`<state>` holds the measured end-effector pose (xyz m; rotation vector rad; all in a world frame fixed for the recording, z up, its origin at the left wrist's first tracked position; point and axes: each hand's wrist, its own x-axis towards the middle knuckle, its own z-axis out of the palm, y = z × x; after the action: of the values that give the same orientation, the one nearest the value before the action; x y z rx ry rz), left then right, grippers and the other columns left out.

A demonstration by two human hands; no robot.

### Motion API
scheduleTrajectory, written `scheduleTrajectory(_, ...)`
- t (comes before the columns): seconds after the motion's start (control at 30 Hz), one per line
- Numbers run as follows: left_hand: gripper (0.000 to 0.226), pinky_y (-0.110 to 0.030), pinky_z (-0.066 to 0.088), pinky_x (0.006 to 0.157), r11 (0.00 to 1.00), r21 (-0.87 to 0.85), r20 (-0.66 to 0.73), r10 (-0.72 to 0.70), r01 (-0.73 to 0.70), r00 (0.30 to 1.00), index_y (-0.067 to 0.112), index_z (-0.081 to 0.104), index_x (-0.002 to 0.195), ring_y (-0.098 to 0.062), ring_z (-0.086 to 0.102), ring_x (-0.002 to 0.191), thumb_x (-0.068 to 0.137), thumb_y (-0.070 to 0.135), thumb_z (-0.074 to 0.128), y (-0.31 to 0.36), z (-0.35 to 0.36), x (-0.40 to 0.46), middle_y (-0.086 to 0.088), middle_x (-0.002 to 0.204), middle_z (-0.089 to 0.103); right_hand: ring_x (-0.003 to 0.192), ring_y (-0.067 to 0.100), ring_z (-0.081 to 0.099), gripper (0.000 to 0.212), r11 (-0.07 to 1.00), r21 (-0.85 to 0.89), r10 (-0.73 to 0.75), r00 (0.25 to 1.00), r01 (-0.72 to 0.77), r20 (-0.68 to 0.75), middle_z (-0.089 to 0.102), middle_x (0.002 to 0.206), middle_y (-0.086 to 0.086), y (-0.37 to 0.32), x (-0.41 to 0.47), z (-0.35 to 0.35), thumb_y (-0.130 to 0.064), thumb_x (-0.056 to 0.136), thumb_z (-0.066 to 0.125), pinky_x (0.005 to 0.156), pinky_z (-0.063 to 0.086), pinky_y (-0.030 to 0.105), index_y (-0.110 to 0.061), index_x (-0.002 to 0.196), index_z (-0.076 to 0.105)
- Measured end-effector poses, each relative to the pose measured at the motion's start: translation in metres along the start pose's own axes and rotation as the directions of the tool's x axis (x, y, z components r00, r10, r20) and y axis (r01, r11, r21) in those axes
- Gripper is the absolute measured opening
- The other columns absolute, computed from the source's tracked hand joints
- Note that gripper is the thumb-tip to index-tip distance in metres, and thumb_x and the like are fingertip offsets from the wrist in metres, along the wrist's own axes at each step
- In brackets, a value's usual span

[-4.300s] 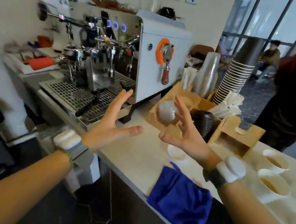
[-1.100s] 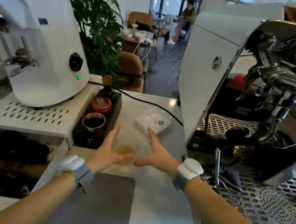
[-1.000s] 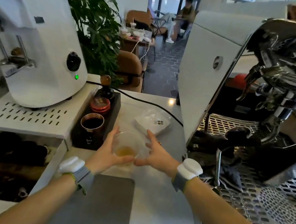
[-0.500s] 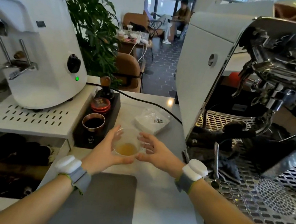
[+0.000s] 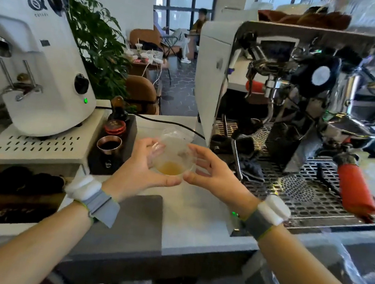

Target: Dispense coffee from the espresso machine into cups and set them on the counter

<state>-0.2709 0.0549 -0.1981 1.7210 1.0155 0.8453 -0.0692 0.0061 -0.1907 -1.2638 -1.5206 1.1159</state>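
The clear cup [image 5: 172,156] is held above the counter [image 5: 195,213], at the centre of my view, with a shallow layer of amber liquid in its base. My left hand [image 5: 139,171] grips it from the 9 o'clock side: the thumb curls under the base and the fingers wrap the far wall. My right hand [image 5: 215,174] sits at the cup's 3 o'clock; the thumb tip touches the lower wall, while the fingers curve loosely near the rim, and I cannot tell whether they make contact. Both wrists carry grey straps with white modules. At 9 o'clock from the cup, a black tamping stand [image 5: 114,145] holds a metal dosing cup [image 5: 109,144] and a red-topped tamper [image 5: 115,126]. Further out at 10 o'clock stands the white grinder [image 5: 35,65], green lamp lit. At 2 o'clock is the espresso machine [image 5: 309,99]; its drip tray [image 5: 301,190] carries a dark cloth [image 5: 249,169], and an orange-handled portafilter [image 5: 354,188] projects at 3 o'clock.
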Motion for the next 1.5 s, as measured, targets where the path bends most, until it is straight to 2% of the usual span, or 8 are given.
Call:
scheduleTrajectory(0.1,0.112,-0.032,0.044,0.103,0.999,0.022,0.023,0.034,-0.034,0.999,0.031,0.034,0.131,-0.004,0.046,0.126,0.037,0.058,0.089,0.010,0.019,-0.008,0.010,0.138,0.047,0.127,0.011,0.047,0.066,0.999,0.030,-0.020,0.998,0.021,-0.055,0.052,0.135,-0.002,0.000,-0.030,-0.011,-0.013,0.081,0.072,0.109,0.037,0.044,-0.021,0.139,0.041)
scheduleTrajectory(0.3,0.099,0.004,0.039,0.069,0.994,0.020,0.083,0.106,-0.108,0.991,0.035,0.034,0.126,0.024,0.050,0.096,0.043,0.052,0.085,0.035,0.070,-0.016,0.032,0.113,0.046,0.118,0.001,0.054,0.054,0.998,0.034,-0.045,0.978,0.053,-0.206,0.061,0.124,-0.013,-0.002,-0.088,-0.035,-0.029,0.076,0.072,0.105,0.041,0.037,-0.036,0.124,0.049)
scheduleTrajectory(0.7,0.108,-0.013,0.049,0.084,0.995,-0.063,0.263,0.097,-0.083,0.960,0.033,0.030,0.132,0.004,0.051,0.112,0.041,0.050,0.086,0.056,0.170,0.015,0.025,0.124,0.047,0.124,0.006,0.050,0.053,0.997,0.072,0.014,0.966,0.005,-0.258,0.057,0.130,-0.013,0.029,-0.140,-0.124,-0.023,0.086,0.067,0.106,0.040,0.041,-0.033,0.133,0.045)
scheduleTrajectory(0.8,0.115,-0.030,0.046,0.100,0.997,-0.049,0.246,0.071,-0.061,0.967,0.025,0.030,0.137,-0.004,0.051,0.120,0.041,0.049,0.088,0.055,0.200,0.028,0.016,0.130,0.049,0.115,0.005,0.058,0.046,0.991,0.131,0.039,0.972,-0.008,-0.232,0.065,0.119,-0.011,0.044,-0.145,-0.151,-0.019,0.086,0.066,0.091,0.050,0.025,-0.032,0.127,0.048)
scheduleTrajectory(0.97,0.097,-0.003,0.043,0.081,0.998,-0.058,0.208,0.042,-0.030,0.977,0.027,0.030,0.132,0.024,0.048,0.106,0.052,0.034,0.085,0.058,0.241,0.044,0.021,0.128,0.046,0.096,0.003,0.063,0.039,0.993,0.112,0.067,0.975,-0.044,-0.211,0.068,0.099,-0.014,0.062,-0.142,-0.195,-0.016,0.083,0.070,0.075,0.050,0.015,-0.028,0.116,0.053)
scheduleTrajectory(1.17,0.091,-0.003,0.043,0.079,1.000,-0.025,0.129,0.020,-0.017,0.991,0.016,0.025,0.139,0.012,0.045,0.107,0.069,0.001,0.080,0.060,0.270,0.057,0.010,0.132,0.035,0.110,-0.002,0.054,0.055,0.992,0.128,0.038,0.985,-0.016,-0.170,0.052,0.130,-0.003,0.070,-0.133,-0.229,-0.008,0.087,0.064,0.081,0.048,0.011,-0.015,0.136,0.041)
scheduleTrajectory(1.33,0.094,-0.002,0.041,0.078,0.993,0.112,0.047,0.034,-0.040,0.998,0.012,0.025,0.140,-0.009,0.048,0.107,0.066,0.021,0.082,0.067,0.289,0.057,-0.011,0.140,0.030,0.115,0.006,0.053,0.050,0.985,0.172,0.044,0.992,-0.023,-0.119,0.052,0.131,-0.001,0.077,-0.131,-0.249,-0.008,0.088,0.062,0.095,0.050,0.027,-0.016,0.134,0.041)
scheduleTrajectory(1.5,0.095,-0.037,0.048,0.084,0.986,0.167,-0.015,-0.016,0.019,1.000,-0.008,0.043,0.125,-0.043,0.055,0.101,0.055,0.033,0.091,0.068,0.298,0.067,-0.041,0.125,0.041,0.124,0.014,0.050,0.050,0.975,0.220,0.066,0.993,-0.043,-0.098,0.054,0.132,-0.001,0.089,-0.128,-0.259,-0.011,0.086,0.065,0.104,0.042,0.044,-0.020,0.130,0.044)
